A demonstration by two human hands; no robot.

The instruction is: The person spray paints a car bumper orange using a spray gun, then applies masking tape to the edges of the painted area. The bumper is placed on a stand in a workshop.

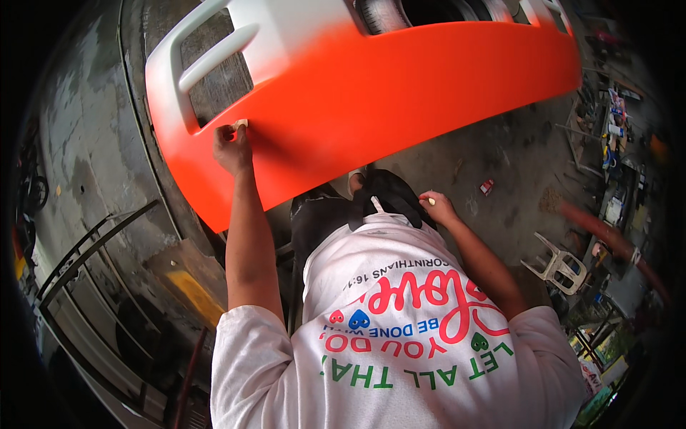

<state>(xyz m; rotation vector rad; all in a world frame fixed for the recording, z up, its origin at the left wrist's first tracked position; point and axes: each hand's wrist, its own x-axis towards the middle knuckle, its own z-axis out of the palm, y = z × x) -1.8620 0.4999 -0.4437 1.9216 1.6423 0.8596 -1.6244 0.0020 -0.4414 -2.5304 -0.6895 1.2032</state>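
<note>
In front of me lies a large curved panel (pixel 400 93), like a vehicle bumper, bright orange-red fading to white near its cut-outs. My left hand (pixel 234 149) is over its left part, just below the slotted opening. Its fingers are pinched on a small pale beige piece (pixel 241 124) whose kind I cannot make out, at the panel's surface. My right hand (pixel 439 207) hangs lower, off the panel, beside my dark trousers. Its fingers are closed round a small whitish piece (pixel 431 201), mostly hidden.
A tire (pixel 382 14) shows behind the panel's top edge. On the right are a pale plastic stool (pixel 561 266), a small red item (pixel 486 187) on the concrete floor and cluttered shelving (pixel 616 143). A dark metal frame (pixel 93 236) stands at the left.
</note>
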